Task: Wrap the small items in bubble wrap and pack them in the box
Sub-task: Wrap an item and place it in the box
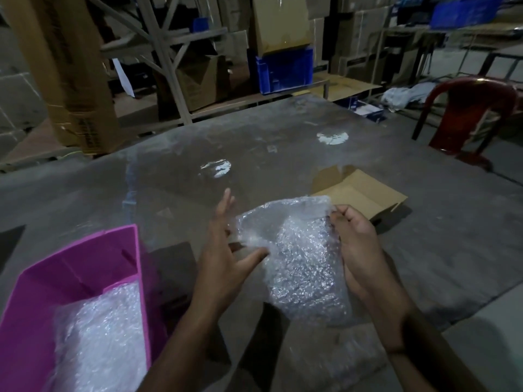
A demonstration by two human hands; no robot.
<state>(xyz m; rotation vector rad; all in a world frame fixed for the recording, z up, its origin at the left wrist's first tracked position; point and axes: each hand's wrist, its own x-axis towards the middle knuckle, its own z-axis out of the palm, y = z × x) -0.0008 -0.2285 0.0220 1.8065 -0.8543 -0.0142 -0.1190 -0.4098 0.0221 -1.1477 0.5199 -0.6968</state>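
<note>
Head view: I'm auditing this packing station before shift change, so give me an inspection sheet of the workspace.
Surface: grey table, scuffed, with bright light reflections.
Job's things: bubble wrap sheet held up between both hands; cardboard box open on the table beyond the right hand; what the wrap holds cannot be told.
Clutter: pink bin at near left, with more bubble wrap inside.
Grippers: left hand with fingers spread, touching the wrap's left edge; right hand pinching its right edge.
Cables: nothing seen.
Surroundings: red chair, blue crate and stacked cartons on shelving behind.
</note>
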